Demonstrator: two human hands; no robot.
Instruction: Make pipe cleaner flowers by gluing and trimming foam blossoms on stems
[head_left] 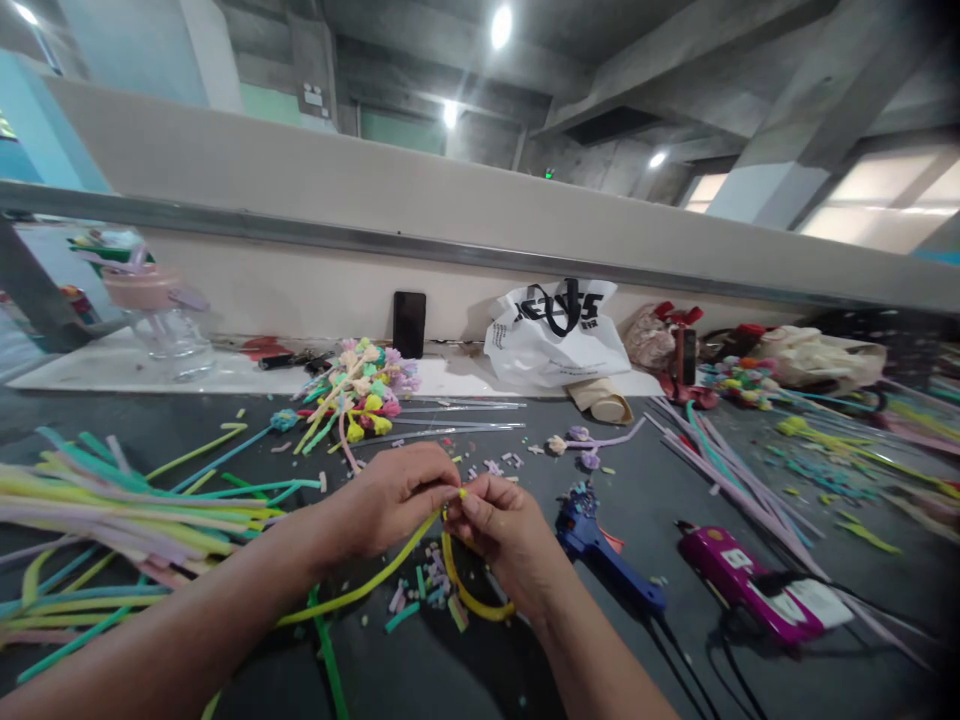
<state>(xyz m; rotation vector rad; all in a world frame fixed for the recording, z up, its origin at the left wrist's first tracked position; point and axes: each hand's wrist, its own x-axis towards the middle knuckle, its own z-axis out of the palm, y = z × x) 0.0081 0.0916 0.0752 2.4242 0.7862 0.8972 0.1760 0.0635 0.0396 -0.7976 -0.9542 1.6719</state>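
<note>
1. Head view: the dark table (660, 500) fills the lower half, with a pale ledge and wall along its far edge at 12 o'clock.
2. At 9 o'clock a broad heap of pipe cleaners (97, 510) in yellow, green, pink and lilac lies fanned across the table.
3. At 12 o'clock a white plastic bag (555, 340) with black lettering leans against the wall; a black phone (409, 323) stands upright to its left.
4. At 11 o'clock lies a bunch of finished pastel flowers (360, 390) on coloured stems.
5. The left hand (390, 500) sits just below centre, fingers curled narrow, thumb and forefinger pinched on a yellow pipe cleaner (390, 572) that trails down towards 7 o'clock.
6. The right hand (502, 535) meets it fingertip to fingertip, also closed in a tight pinch on the same yellow pipe cleaner, whose other part loops below the palm at 6 o'clock.
7. At 4 o'clock a magenta glue gun (742, 580) lies on its side with a black cord.
8. Just beside the right wrist, at 5 o'clock, lies a blue glue gun (600, 550), nozzle pointing away.
9. Beneath the hands, short cut scraps (424, 590) of pink, green and lilac lie scattered on the table.
</note>
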